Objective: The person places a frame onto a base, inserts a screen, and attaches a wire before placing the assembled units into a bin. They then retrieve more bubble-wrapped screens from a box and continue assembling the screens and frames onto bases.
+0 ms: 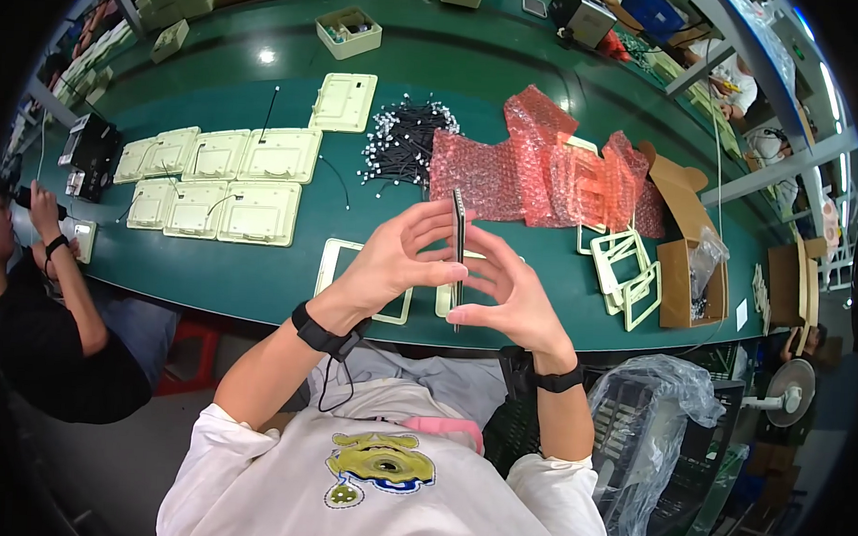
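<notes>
A thin, dark flat panel (459, 233) stands upright and edge-on between my hands, over the table's near edge. Only its narrow rim shows, so its faces and exact kind are hidden. My left hand (384, 266) grips it from the left, thumb tip at the rim and fingers behind. From the other side my right hand (518, 295) closes on it the same way. Beneath the hands lie pale cream rectangular frames (329, 267), partly covered by my wrists and fingers.
Cream panels with black cables (258, 212) lie in rows at left. Beyond my hands are a pile of black cables (410, 140) and red bubble wrap (470, 170). Loose frames (627, 275) and a cardboard box (672, 286) stand right. A co-worker (63, 321) sits at left.
</notes>
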Tool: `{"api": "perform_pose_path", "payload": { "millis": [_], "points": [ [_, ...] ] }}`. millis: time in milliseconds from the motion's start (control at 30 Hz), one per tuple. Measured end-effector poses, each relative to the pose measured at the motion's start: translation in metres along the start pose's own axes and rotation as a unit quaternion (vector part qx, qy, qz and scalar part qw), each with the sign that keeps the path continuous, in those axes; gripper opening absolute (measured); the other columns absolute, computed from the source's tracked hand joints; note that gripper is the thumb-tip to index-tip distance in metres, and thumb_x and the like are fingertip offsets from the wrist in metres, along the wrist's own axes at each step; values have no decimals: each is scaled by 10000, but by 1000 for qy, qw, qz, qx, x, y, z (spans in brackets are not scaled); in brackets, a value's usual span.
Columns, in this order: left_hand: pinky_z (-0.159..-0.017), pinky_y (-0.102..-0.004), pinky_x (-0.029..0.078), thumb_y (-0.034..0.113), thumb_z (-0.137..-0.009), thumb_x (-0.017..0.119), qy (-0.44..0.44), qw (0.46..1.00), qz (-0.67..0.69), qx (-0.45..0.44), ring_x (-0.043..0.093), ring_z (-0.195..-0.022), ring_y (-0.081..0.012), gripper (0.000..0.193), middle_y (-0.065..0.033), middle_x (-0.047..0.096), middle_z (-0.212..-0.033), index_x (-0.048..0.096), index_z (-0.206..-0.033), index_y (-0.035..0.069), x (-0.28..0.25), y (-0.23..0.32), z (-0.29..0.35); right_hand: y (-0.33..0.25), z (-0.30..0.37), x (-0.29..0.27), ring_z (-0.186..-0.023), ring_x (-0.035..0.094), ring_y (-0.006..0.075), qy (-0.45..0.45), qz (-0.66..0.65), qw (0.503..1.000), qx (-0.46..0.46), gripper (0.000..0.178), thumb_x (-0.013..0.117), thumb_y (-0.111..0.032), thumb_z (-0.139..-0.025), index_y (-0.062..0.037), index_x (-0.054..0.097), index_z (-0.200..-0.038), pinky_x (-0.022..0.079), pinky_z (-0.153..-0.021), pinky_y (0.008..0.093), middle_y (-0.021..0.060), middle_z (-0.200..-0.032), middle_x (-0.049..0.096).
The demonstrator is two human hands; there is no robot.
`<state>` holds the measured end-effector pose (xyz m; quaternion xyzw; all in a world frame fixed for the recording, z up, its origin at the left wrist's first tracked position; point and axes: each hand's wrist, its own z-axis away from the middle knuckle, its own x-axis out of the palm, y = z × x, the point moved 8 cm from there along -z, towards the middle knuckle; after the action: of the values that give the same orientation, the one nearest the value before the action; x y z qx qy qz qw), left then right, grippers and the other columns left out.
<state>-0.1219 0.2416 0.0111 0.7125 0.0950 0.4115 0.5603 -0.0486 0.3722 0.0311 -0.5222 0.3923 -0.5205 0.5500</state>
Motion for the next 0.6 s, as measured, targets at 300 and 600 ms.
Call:
{"api": "perform_pose_path", "payload": {
  "millis": [300,600],
  "points": [
    [-1238,-450,416,64,-808,885,15,997,66,-28,458,-1511,-307,898,-193,460,-1642,423,-1578,26,-9,-14,1,5,0,3,-1441,528,291,-1,-22,1000,1,1065,931,46,-720,-11,361,-1617,487,-1171,464,157,-1598,465],
    [-1254,-459,398,105,-798,884,16,997,68,-10,459,-1517,-300,945,-201,438,-1660,391,-1596,-13,-7,-14,2,10,0,2,-1430,534,295,29,22,999,7,1079,941,35,-703,-31,364,-1612,476,-1162,454,167,-1595,471]
  ]
}}
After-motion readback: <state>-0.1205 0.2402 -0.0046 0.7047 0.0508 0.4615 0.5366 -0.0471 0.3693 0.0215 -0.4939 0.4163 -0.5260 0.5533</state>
